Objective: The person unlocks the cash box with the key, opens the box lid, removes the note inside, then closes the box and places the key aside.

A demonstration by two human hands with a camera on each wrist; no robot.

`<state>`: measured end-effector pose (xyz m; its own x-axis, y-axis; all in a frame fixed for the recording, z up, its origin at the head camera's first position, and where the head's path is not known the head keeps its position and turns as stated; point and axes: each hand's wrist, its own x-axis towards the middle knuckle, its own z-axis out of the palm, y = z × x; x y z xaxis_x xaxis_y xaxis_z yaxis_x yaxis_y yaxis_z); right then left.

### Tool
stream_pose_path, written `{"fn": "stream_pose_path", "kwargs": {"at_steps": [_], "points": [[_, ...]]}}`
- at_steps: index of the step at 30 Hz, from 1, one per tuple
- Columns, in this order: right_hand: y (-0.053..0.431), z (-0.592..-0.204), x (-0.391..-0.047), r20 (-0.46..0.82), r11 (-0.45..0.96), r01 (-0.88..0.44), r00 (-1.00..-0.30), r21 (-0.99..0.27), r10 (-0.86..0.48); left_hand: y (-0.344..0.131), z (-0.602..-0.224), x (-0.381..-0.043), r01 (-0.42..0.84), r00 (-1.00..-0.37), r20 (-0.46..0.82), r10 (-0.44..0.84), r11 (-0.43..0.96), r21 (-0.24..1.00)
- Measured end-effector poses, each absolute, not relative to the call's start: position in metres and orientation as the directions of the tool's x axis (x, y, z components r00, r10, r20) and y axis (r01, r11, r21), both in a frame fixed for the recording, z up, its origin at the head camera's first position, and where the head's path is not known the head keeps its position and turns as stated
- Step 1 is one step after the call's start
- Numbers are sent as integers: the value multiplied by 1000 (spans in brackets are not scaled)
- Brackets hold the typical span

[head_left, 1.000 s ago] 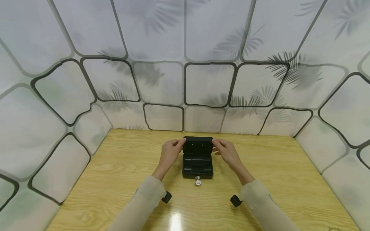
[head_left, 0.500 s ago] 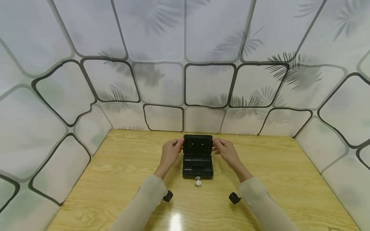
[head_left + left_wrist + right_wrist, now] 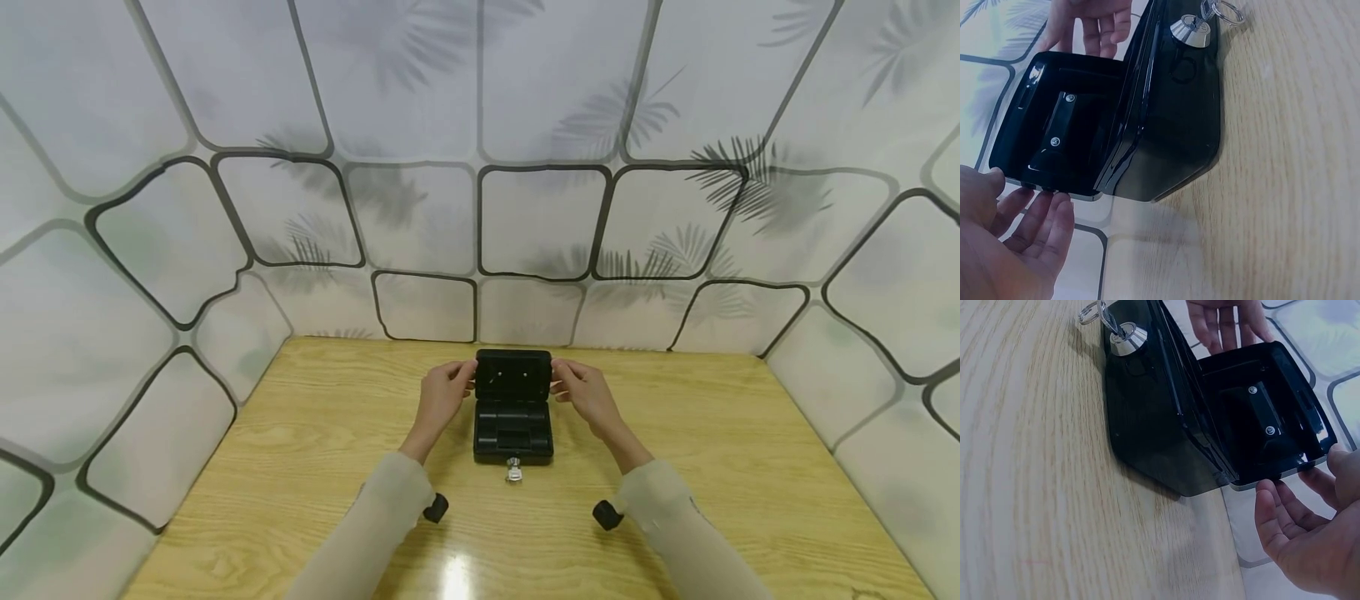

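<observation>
A small black cash box (image 3: pixel 513 427) stands on the table with its lid (image 3: pixel 513 375) raised at the far side. My left hand (image 3: pixel 441 396) pinches the lid's left edge, the thumb at the rim and the fingertips against the side, as the left wrist view shows. On the opposite edge my right hand (image 3: pixel 588 396) holds the lid the same way. Two screw heads (image 3: pixel 1063 124) show inside the lid. In the front wall sits a round silver lock (image 3: pixel 1129 340) with a key (image 3: pixel 1107 317) and ring in it. Moulded compartments line the box's base.
The light wooden table (image 3: pixel 300 450) runs back to a patterned fabric wall (image 3: pixel 543 217) close behind the lid. Similar panels rise at both sides. Black wrist devices (image 3: pixel 436 508) hang below both cuffs.
Over the first half second the lid tilted back a little further, with both hands following its edges. Since then hands and box have stayed nearly still.
</observation>
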<state>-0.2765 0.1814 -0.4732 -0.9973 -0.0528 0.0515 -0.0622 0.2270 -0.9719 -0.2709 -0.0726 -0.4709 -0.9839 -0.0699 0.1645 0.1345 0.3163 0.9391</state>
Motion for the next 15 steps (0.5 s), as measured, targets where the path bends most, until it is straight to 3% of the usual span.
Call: {"fn": "stream_pose_path", "kwargs": {"at_steps": [15], "points": [[183,-465,-268,44,227,-58,-997,-972,-65,-77,-470,-263,143,-986,161,-32,318,937]]}}
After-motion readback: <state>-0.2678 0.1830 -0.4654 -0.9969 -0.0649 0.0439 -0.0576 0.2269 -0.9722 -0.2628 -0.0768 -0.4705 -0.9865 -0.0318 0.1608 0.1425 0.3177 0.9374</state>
